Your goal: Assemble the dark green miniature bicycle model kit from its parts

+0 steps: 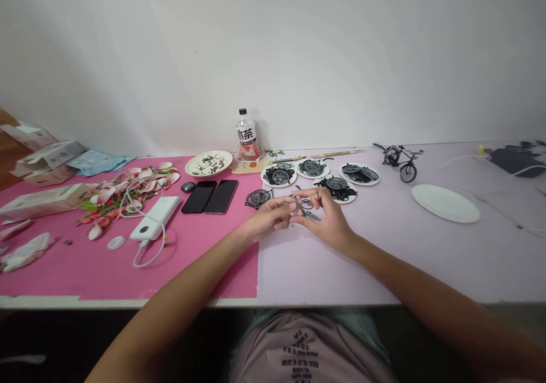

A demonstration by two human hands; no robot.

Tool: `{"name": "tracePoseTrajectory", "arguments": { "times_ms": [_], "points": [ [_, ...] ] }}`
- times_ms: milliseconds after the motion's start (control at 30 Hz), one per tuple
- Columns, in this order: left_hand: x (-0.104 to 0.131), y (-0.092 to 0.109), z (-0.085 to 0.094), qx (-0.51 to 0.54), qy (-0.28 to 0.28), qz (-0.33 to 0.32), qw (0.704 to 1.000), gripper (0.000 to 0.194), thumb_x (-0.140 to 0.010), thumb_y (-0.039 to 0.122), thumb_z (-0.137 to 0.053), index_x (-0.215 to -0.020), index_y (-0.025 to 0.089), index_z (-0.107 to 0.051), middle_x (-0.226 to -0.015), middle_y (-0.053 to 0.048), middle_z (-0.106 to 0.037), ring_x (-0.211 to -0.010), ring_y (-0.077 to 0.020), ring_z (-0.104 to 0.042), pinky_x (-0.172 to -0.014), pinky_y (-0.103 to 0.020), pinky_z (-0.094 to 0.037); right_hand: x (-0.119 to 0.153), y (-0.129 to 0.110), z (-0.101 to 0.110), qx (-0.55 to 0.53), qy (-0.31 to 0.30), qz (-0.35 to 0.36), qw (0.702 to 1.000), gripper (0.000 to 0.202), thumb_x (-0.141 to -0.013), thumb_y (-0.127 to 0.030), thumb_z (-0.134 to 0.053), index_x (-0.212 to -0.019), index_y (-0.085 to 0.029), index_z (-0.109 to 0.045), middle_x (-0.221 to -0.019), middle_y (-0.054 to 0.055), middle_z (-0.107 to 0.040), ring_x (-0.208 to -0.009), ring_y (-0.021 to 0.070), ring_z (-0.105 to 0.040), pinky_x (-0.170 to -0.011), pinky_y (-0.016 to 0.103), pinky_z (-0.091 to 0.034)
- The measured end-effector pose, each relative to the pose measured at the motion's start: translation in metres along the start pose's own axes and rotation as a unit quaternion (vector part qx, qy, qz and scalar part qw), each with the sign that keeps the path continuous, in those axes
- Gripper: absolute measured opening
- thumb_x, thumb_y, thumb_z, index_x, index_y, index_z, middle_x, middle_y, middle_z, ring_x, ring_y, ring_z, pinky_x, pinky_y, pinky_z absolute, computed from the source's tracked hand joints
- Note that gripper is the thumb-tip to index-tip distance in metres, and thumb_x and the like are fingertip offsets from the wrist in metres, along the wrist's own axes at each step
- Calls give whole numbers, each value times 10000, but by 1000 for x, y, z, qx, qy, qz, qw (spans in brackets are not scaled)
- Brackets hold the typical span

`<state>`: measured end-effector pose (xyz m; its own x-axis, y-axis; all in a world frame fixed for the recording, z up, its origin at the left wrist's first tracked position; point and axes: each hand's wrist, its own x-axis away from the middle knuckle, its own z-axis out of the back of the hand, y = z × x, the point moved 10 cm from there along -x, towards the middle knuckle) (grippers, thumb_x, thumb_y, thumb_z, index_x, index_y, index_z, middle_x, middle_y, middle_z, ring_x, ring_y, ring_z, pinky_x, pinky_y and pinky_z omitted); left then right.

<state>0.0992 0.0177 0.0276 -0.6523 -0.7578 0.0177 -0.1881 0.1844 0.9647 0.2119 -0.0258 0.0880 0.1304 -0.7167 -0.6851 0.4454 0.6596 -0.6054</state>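
Close together above the middle of the table, my left hand [273,218] and my right hand [327,219] are both closed on a small dark model bicycle part [297,204]. Its exact shape is partly covered by my fingers. Just behind my left hand lies a dark model wheel piece [257,198]. Beyond the hands stand small white plates, among them one plate [277,182] with black parts and a spoked wheel on top, and another plate [352,200] heaped with black pieces. A model bicycle [401,162] stands upright to the right.
At the back are a drink bottle [247,136] and a white dish [209,163]. Two phones [210,196], a mouse [187,187], a white power bank [156,218] with a cable and scattered petals [132,192] lie left. A bare oval plate [446,203] lies right.
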Motion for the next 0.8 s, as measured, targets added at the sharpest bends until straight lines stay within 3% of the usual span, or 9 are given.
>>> {"name": "tracePoseTrajectory", "arguments": {
  "times_ms": [133,267,500,800],
  "points": [
    [0,1,0,-8,-5,-6,1000,396,-792,477,-829,-913,139,-661,-551,88,-430,-443,-27,-264,-546,-237,-285,0,4,-1,5,-10,-13,1000,421,-826,-508,-805,-1117,-270,-619,-855,27,-536,-842,249,-561,-844,419,-505],
    [1,3,-2,-13,-15,-12,1000,407,-781,488,-835,-895,142,-655,-515,106,-380,-437,-30,-243,-533,-232,-268,0,5,-3,-1,-23,-16,1000,409,-826,-496,-810,-1124,-271,-644,-809,6,-496,-827,234,-542,-845,397,-504],
    [1,1,-2,-32,-11,4,999,436,-778,520,-823,-861,137,-630,-564,70,-435,-456,-33,-249,-480,-220,-151,-1,1,-1,2,-14,14,1000,415,-818,-467,-828,-1132,-254,-661,-771,-17,-451,-784,212,-522,-817,365,-494],
    [1,1,-4,-33,-27,4,999,411,-805,498,-803,-886,139,-619,-589,67,-442,-475,-32,-254,-486,-210,-153,1,2,-2,16,-12,23,1000,438,-796,-414,-858,-1156,-267,-655,-793,-11,-475,-767,211,-520,-777,366,-489]
  ]
}}
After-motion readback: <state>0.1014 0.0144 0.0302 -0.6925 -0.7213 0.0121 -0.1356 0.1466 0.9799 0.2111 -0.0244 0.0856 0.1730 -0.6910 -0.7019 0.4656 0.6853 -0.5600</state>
